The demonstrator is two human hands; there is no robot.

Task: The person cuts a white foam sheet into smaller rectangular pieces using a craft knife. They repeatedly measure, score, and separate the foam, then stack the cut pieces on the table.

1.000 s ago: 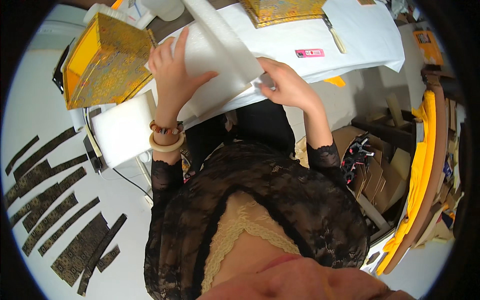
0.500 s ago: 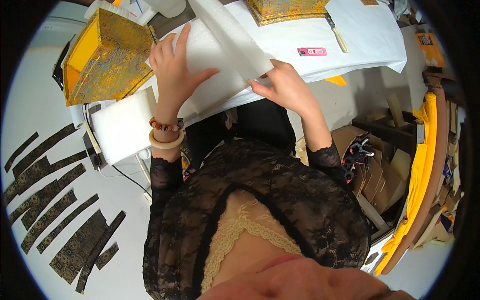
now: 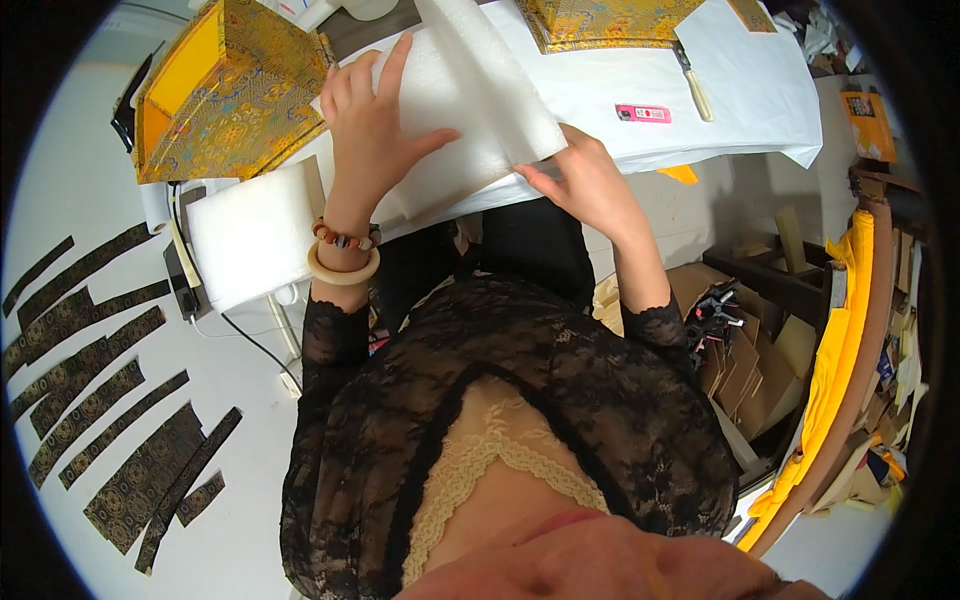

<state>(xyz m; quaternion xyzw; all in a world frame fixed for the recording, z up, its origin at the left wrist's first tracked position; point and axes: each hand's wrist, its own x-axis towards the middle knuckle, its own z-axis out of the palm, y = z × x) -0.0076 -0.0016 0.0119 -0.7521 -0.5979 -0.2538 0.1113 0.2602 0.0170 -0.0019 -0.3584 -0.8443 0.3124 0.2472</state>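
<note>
A thin white foam sheet point(image 3: 440, 85) lies on the white-covered table in front of me, with one side folded up into a raised flap. My left hand point(image 3: 370, 125) rests on the sheet's left part, fingers spread and thumb stretched to the right. At the near right corner of the flap, my right hand point(image 3: 590, 190) pinches the sheet's edge between thumb and fingers. Left of my left hand stands a gold brocade box point(image 3: 235, 105) with a yellow inside. A second gold brocade piece point(image 3: 600, 25) sits at the far edge.
A pink-labelled small item point(image 3: 643, 114) and a pale-handled knife point(image 3: 695, 90) lie on the table's right. White foam blocks point(image 3: 250, 235) stand beside my left forearm. Dark patterned fabric strips point(image 3: 150, 480) cover the left surface. Cardboard pieces point(image 3: 765, 375) fill a bin at right.
The whole view has shifted slightly, with table things appearing a little further right. Both hands keep their places on the foam sheet.
</note>
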